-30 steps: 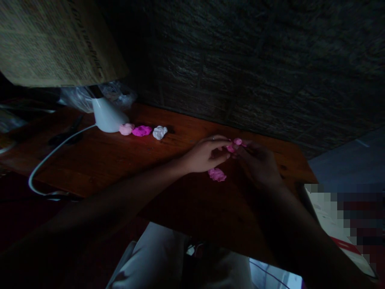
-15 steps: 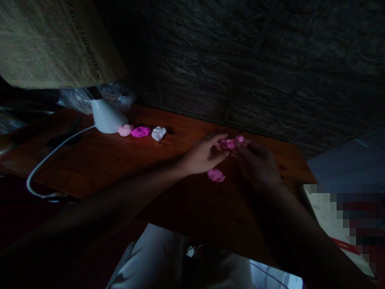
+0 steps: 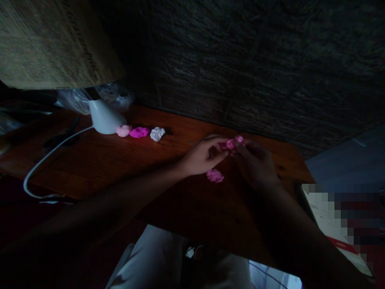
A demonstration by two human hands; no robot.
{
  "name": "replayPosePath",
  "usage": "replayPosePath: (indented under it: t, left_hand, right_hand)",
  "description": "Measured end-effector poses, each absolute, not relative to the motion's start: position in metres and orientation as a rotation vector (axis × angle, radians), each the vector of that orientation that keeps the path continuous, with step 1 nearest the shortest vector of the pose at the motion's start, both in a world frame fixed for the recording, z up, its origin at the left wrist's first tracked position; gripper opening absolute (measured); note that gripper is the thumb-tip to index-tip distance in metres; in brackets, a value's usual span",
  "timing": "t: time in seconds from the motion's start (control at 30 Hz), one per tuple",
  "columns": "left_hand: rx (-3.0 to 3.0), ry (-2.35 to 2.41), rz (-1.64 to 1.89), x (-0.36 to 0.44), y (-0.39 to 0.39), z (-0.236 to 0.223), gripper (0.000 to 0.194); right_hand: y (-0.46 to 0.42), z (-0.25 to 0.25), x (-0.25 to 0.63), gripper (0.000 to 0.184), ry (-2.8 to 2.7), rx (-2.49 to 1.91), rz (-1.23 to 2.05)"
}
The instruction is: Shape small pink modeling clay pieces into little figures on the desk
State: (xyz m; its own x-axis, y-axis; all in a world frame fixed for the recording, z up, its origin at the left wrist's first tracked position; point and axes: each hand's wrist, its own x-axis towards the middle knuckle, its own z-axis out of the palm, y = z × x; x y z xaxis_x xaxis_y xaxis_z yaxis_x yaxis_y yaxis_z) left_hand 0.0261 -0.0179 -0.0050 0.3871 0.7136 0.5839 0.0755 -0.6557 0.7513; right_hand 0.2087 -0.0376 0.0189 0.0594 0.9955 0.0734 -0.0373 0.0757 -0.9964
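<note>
Small pink, knobbed piece of soft, clay-like material: held just above the brown wooden tabletop, between both hands. Right hand's grip pinches it, thumb against fingers; left hand's fingertips meet its left end, whether gripping cannot tell. Step looks like finger-shaping; next move probably calls for light pressure, right hand steady. Crumpled pink clay-like lump just below left hand. Further left, beige print-covered lampshade: "Gravure" legible, following word unclear, smaller text unreadable.

Lampshade cut off by top and left edges. Pink clay piece partly hidden by fingers. Dark tool, probably scissors, lost in shadow.
</note>
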Motion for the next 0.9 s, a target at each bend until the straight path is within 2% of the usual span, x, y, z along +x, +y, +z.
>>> replayPosePath:
  t: [0.2, 0.43, 0.77, 0.9]
  left_hand:
    - [1.866, 0.683, 1.251, 0.028, -0.0128, -0.0075, 0.021]
    - [1.792, 0.681, 1.199, 0.0274, -0.0097, -0.0044, 0.019]
    - [1.661, 0.61, 1.141, 0.0266, -0.0118, -0.0008, 0.021]
    - [1.615, 0.756, 1.105, 0.0261, -0.0124, -0.0019, 0.032]
  right_hand:
    - [-0.0368, 0.0164, 0.2097, 0.035, -1.244, -1.185, 1.058]
    - [-0.0382, 0.0162, 0.2105, 0.035, -1.247, -1.204, 1.045]
    - [-0.0374, 0.0174, 0.2115, 0.036, -1.299, -1.214, 1.008]
    - [-0.0379, 0.0191, 0.2111, 0.036, -1.269, -1.216, 1.022]
